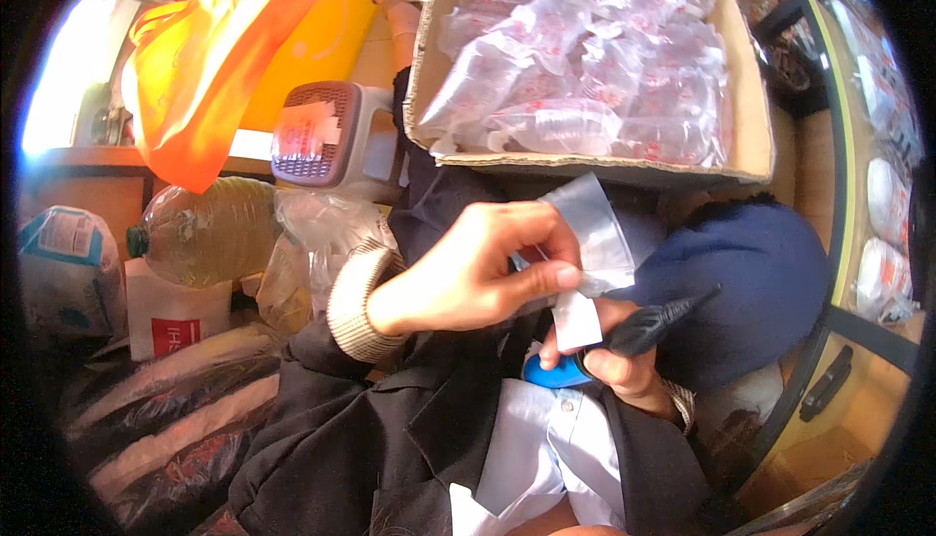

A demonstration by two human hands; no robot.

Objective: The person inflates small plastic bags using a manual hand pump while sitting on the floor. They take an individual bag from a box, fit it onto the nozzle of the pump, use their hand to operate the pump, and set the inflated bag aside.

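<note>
My left hand (478, 268) is closed, pinching a small clear plastic bag (600, 238) between thumb and fingers. A small white paper slip (577, 319) hangs just below my left thumb, close to the fingers of my right hand. My right hand (616, 365) is wrapped round a blue-and-black hand tool (648, 326) with a thin pointed tip aimed up and to the right. Its exact kind cannot be made out. Both hands are close together over my lap, in front of the open cardboard box.
The cardboard box (614, 161) ahead holds many clear packets (556, 58). To the left are an orange bag (210, 58), a grey-and-brown plastic stool (361, 136) and a large bottle (210, 234). A shelf with a metal frame (838, 126) holding packages stands at right.
</note>
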